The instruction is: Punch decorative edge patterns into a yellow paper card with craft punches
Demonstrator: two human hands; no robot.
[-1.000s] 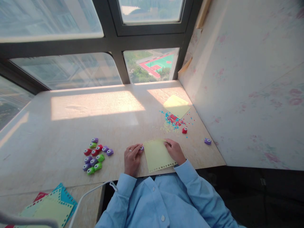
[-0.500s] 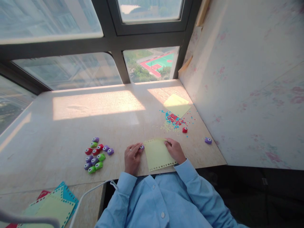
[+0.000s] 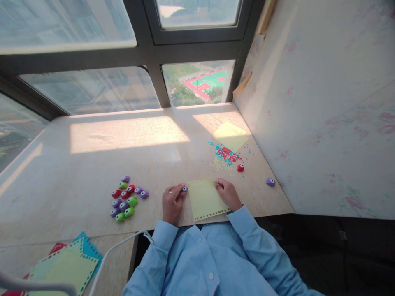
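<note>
A pale yellow paper sheet lies on the table in front of me, with a row of punched holes along its near edge and its far edge. My left hand pinches a small purple punch against the sheet's left edge. My right hand rests curled on the sheet's right edge, fingertips pressing its far right corner.
A cluster of several red, purple and green punches lies to the left. Confetti scraps, a red punch, a purple punch and another yellow sheet lie far right. Punched coloured sheets sit near left. A wall rises at the right.
My hands, the punch and the sheet keep the same pose. Only the camera view has drifted slightly.
</note>
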